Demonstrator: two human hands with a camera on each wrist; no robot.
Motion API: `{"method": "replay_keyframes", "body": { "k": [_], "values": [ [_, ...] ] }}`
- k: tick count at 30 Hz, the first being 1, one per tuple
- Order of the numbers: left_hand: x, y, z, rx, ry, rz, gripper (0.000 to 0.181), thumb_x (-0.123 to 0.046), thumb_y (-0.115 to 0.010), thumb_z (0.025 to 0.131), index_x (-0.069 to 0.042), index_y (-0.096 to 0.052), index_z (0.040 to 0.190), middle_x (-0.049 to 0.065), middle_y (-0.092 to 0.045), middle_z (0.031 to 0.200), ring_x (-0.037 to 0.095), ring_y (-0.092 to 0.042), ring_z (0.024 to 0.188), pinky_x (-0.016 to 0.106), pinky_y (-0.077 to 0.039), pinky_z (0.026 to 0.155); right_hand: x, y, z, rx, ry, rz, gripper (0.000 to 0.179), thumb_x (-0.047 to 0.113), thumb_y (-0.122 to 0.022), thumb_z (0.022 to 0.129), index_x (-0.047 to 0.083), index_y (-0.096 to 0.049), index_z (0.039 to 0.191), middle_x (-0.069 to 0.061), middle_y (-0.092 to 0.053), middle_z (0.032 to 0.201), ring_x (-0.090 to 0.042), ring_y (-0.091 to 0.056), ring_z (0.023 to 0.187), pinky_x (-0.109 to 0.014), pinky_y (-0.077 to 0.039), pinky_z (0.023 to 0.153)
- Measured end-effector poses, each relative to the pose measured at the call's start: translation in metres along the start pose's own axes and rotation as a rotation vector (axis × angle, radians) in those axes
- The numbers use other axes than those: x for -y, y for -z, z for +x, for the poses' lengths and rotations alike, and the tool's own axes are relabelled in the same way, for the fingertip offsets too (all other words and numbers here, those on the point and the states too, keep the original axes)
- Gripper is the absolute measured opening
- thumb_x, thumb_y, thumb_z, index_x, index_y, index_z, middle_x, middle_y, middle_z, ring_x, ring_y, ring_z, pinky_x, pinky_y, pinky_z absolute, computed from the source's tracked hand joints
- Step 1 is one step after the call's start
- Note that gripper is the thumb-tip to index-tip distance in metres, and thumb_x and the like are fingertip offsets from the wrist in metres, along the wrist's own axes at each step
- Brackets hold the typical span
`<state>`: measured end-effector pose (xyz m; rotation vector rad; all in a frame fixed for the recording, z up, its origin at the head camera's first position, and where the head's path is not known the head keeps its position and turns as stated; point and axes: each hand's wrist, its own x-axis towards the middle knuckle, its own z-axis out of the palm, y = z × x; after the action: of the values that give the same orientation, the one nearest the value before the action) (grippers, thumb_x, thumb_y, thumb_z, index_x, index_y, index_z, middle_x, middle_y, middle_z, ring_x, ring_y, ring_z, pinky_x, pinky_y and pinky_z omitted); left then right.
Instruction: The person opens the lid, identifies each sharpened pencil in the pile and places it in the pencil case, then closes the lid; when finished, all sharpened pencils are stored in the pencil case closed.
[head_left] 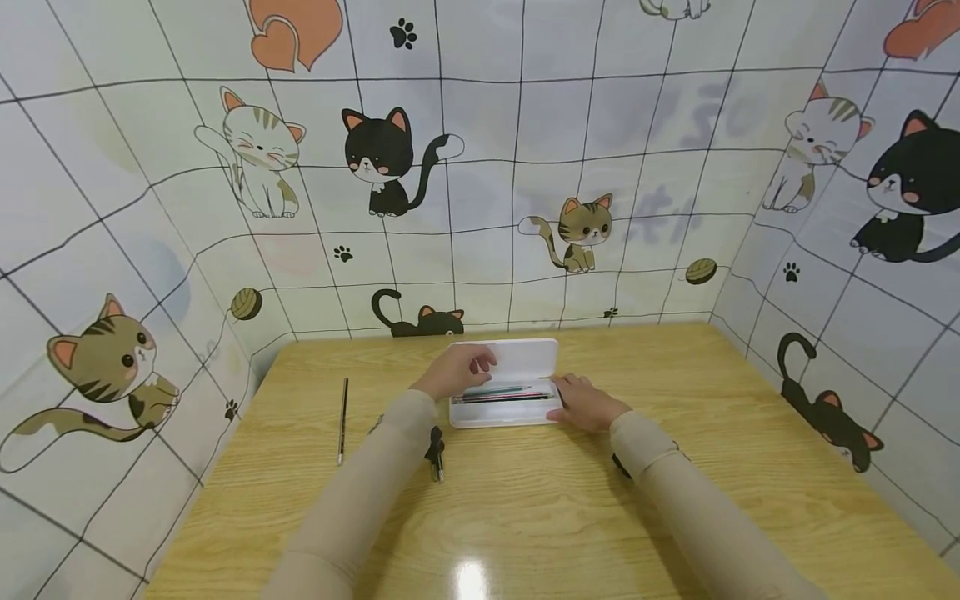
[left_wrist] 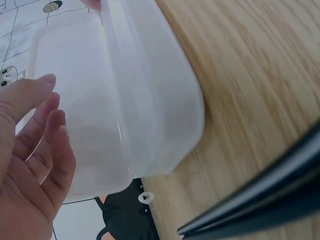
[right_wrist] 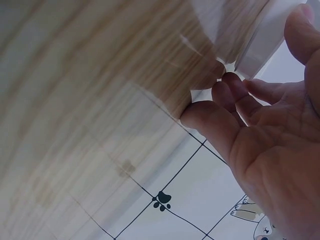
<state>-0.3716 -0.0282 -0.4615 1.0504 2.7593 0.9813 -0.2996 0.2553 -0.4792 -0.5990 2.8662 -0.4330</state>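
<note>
A white pencil case [head_left: 504,412] lies on the table with its lid [head_left: 525,358] raised at the back. Inside it, several slim pencils [head_left: 506,397], some dark, one greenish, lie lengthwise. My left hand [head_left: 457,371] hovers over the case's left part in front of the lid. Its fingers curve loosely and hold nothing; in the left wrist view the left hand [left_wrist: 37,155] shows apart from the white plastic. At the case's right end, my right hand [head_left: 588,404] grips it, thumb at the front corner and fingers toward the back. The right wrist view shows those fingers [right_wrist: 235,100] bent close against the end.
A dark pencil [head_left: 342,421] with a pale end lies to the left on the wooden table [head_left: 510,517]. Beneath the left forearm sits a small dark item [head_left: 437,454] with shiny tips. Cat-patterned cloth [head_left: 487,200] surrounds the table's back and sides.
</note>
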Motion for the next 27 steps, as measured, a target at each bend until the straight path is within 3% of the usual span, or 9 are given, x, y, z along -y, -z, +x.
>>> {"method": "replay_keyframes", "body": {
  "k": [8,13,17,20,27],
  "values": [
    [0.001,0.018,-0.015,-0.043,0.006,-0.044,0.021,-0.017,-0.074,0.095,-0.012,-0.070,0.115,-0.006,-0.066,0.095,0.012,-0.058,0.083,0.030,-0.050,0.073,0.001,0.001,0.000,0.000,0.009,-0.003,0.074,0.036,-0.060,0.103,-0.011,-0.031,0.152,-0.031,-0.039,0.148,-0.047,-0.038,0.134,-0.059,-0.035,0.110],
    [-0.002,0.033,-0.022,-0.166,-0.004,-0.008,0.026,-0.021,-0.075,0.094,-0.010,-0.071,0.116,0.000,-0.067,0.102,0.017,-0.053,0.082,0.032,-0.045,0.070,0.001,0.000,0.000,0.005,-0.004,0.005,0.074,0.037,-0.059,0.103,-0.011,-0.030,0.153,-0.032,-0.038,0.149,-0.048,-0.037,0.135,-0.059,-0.034,0.110],
    [-0.005,0.042,-0.025,-0.309,0.089,0.002,0.033,-0.032,-0.071,0.097,-0.010,-0.070,0.121,0.005,-0.067,0.108,0.021,-0.055,0.084,0.036,-0.046,0.070,0.001,0.000,-0.001,0.013,-0.006,0.014,0.075,0.037,-0.059,0.103,-0.011,-0.029,0.153,-0.032,-0.037,0.151,-0.048,-0.036,0.136,-0.059,-0.034,0.111],
    [-0.006,0.046,-0.027,-0.375,0.190,0.002,0.039,-0.043,-0.065,0.099,-0.013,-0.069,0.124,0.003,-0.067,0.109,0.022,-0.061,0.089,0.039,-0.050,0.071,0.001,0.000,-0.001,0.010,-0.003,0.012,0.075,0.037,-0.059,0.103,-0.011,-0.029,0.153,-0.032,-0.037,0.150,-0.048,-0.037,0.136,-0.059,-0.035,0.110],
    [-0.001,0.041,-0.029,-0.359,0.279,0.033,0.039,-0.043,-0.056,0.104,-0.014,-0.071,0.126,0.004,-0.070,0.116,0.023,-0.066,0.098,0.043,-0.054,0.079,0.001,0.001,-0.002,0.005,0.001,0.015,0.075,0.037,-0.059,0.103,-0.011,-0.029,0.153,-0.032,-0.037,0.150,-0.048,-0.037,0.136,-0.059,-0.034,0.110]
  ]
}}
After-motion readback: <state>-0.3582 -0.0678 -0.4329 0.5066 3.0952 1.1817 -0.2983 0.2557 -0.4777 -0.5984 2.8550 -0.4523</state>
